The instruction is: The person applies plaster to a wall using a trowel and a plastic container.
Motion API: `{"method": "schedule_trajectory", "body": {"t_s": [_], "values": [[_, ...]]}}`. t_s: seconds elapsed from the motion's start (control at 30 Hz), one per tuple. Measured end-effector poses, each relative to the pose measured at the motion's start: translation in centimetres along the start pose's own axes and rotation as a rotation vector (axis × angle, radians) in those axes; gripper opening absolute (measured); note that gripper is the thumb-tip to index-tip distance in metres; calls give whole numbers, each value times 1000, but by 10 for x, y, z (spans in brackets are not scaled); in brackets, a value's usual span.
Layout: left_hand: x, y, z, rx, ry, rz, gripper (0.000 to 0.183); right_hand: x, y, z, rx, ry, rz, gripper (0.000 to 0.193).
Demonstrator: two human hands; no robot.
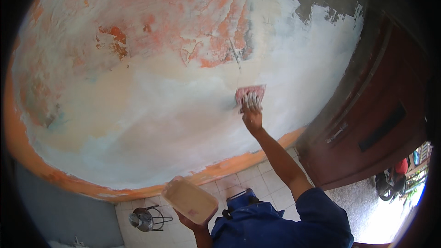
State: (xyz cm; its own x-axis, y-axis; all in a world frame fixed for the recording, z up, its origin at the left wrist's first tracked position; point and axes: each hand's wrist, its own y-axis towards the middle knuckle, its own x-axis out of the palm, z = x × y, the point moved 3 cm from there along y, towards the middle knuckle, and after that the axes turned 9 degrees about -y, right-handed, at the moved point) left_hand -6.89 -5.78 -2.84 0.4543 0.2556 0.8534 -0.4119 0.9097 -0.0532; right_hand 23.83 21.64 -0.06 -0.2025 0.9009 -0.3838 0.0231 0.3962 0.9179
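Note:
My right hand [251, 103], smeared with white, presses a flat reddish square pad [250, 93] against the wall with its fingers laid over it. Whether the pad is a spreader or a sheet cannot be made out. Around it the wall [179, 96] has a whitish, cloudy coating. Low in front of me, my left hand [187, 222] supports a shallow beige rectangular tray [190, 200] from beneath. Most of that hand's fingers are hidden by the tray, which is tilted and shows its pale inside.
On the tiled floor [229, 182] at lower left stands a stool [156, 218] with a metal container [140, 220] on it. An orange band [225, 167] borders the wall's bottom. To the right is a dark red door [367, 124]; beyond it a motorcycle [388, 188] is partly visible.

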Motion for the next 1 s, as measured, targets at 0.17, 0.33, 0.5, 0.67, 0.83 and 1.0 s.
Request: {"method": "schedule_trajectory", "body": {"t_s": [0.17,0.33,0.5,0.67,0.83,1.0], "values": [[-8,2,0,3,-6,14,56,-13,-91,-1,64,159,-349,49],[4,-2,3,-35,-70,53,57,-71,-20,-14,36,243,32,37],[-11,1,-8,-130,-159,-5,57,-77,87,-20,3,62,162,51],[-23,3,-7,51,65,-55,59,-11,64,-30,-74,30,122,57],[-14,-12,13,489,713,-144,61,8,-43,-38,-38,49,-123,55],[10,-12,6,3,-153,87,57,-17,-98,-23,-55,195,-272,44]]}}
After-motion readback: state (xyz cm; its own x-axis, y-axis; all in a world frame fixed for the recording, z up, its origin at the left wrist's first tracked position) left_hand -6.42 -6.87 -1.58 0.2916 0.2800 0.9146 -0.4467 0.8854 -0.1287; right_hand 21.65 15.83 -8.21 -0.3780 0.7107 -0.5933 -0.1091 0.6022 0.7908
